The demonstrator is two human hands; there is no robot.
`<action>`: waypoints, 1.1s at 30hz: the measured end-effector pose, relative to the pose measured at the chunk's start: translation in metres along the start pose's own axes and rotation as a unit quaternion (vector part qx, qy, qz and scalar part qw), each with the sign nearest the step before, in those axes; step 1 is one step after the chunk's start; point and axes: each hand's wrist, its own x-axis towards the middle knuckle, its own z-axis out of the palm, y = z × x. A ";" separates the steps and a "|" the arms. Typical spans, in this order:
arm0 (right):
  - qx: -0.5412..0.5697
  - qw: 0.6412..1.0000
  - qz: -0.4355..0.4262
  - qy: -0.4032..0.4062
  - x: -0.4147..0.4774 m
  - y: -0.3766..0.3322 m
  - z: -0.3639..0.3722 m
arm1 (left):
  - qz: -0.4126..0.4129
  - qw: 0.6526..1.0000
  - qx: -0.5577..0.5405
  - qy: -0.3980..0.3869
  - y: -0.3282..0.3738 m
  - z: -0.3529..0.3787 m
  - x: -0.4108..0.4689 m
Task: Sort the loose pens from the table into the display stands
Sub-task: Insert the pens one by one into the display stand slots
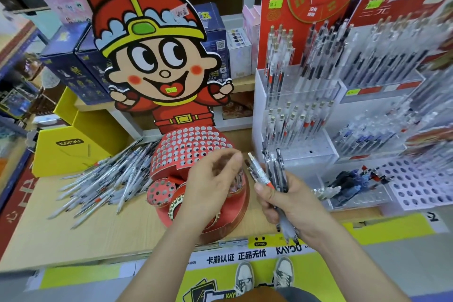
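My right hand [288,200] grips a bundle of several pens [272,171], their clip ends pointing up and their tips sticking out below my palm. My left hand [213,184] hovers just left of the bundle, over the red cartoon display stand [188,144] with its many small holes; its fingers are loosely curled and hold nothing. A large heap of loose pens [107,176] lies on the wooden table [85,235] to the left. Clear acrylic pen stands [299,110] with upright pens rise at the right.
A yellow box [63,152] stands behind the pen heap. A white perforated tray [421,181] and a low clear tray of dark blue pens [353,181] lie at the right. Blue and pink boxes fill the shelf behind. The table's front edge is close to my feet.
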 end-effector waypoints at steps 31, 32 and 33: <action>0.006 0.979 -0.091 0.181 -0.034 -0.019 -0.106 | 0.206 0.971 0.118 -0.008 0.078 0.099 0.106; 0.006 0.979 -0.091 0.181 -0.033 -0.020 -0.107 | 0.207 0.971 0.122 -0.010 0.080 0.099 0.106; 0.008 0.980 -0.092 0.179 -0.032 -0.021 -0.108 | 0.207 0.970 0.126 -0.012 0.081 0.099 0.107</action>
